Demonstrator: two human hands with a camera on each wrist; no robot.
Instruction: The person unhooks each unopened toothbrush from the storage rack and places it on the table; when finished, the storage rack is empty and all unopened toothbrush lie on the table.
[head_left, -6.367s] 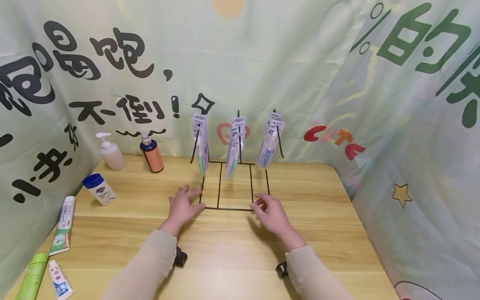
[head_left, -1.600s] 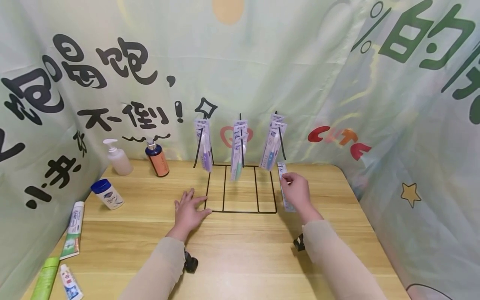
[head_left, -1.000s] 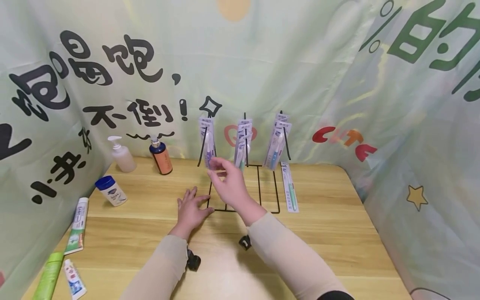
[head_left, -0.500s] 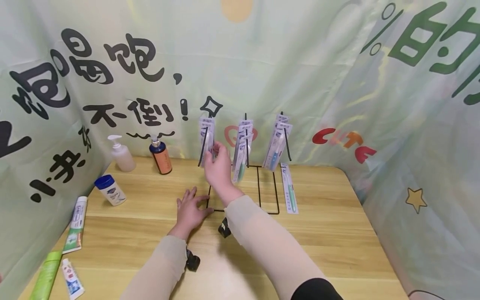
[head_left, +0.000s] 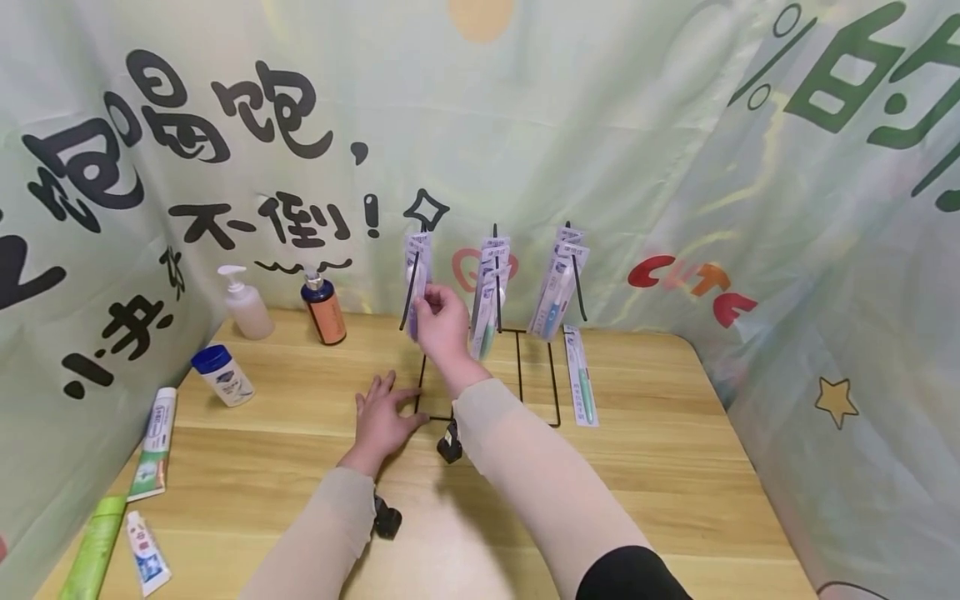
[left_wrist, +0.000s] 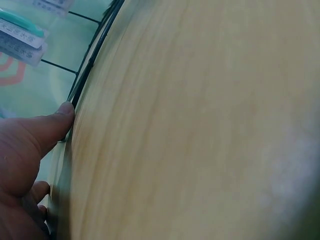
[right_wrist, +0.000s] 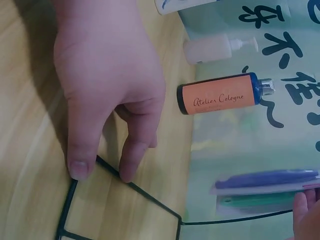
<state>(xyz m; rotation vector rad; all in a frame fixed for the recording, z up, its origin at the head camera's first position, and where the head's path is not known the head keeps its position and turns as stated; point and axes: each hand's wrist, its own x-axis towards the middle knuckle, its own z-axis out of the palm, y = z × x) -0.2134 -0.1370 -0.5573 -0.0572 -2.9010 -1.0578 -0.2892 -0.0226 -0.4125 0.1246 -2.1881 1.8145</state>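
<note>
A black wire display rack stands on the table, with packaged toothbrushes hanging from three hooks. My left hand rests at the base's front left corner, fingers spread. In the right wrist view its thumb and a finger touch the wire. My right hand is raised at the left hook and pinches the lower part of a packaged toothbrush; the fingertips are partly hidden. The right wrist view shows a purple toothbrush and a green one beside those fingers. Another green packaged toothbrush lies flat right of the rack.
Along the left side are a pump bottle, an orange-labelled cologne bottle, a blue-capped bottle, a toothpaste tube, a small tube and a green tube. Printed cloth encloses the table's back and sides.
A green packaged toothbrush was laid right of the rack; a purple one then showed at the left hook's front. My right hand moved left to that hook; my left hand stayed at the corner.
</note>
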